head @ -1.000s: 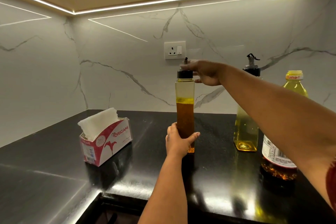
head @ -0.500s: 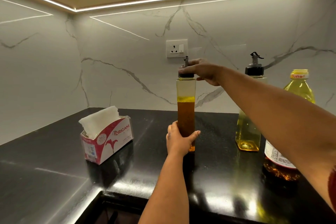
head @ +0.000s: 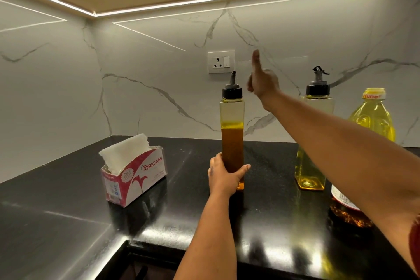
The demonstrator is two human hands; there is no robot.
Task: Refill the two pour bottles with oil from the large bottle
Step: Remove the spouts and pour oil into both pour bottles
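A tall square pour bottle [head: 232, 120] with a black cap and grey spout stands upright on the black counter, about two thirds full of dark amber oil. My left hand [head: 223, 174] grips its lower part. My right hand [head: 261, 80] is in the air just right of the cap, apart from it, thumb pointing up and the other fingers curled, holding nothing. A second pour bottle [head: 312, 161] holds pale yellow oil low down, partly hidden by my right arm. The large yellow oil bottle [head: 372, 118] with a yellow cap stands at the far right.
A red and white tissue box [head: 136, 173] sits on the counter [head: 68, 223] to the left. A wall socket [head: 221, 62] is behind the bottles on the marble backsplash. The counter's front edge runs across the bottom, with a dark gap below it.
My right hand has come off the bottle's cap and lifted to the right, thumb up. My left hand has kept its grip on the bottle.
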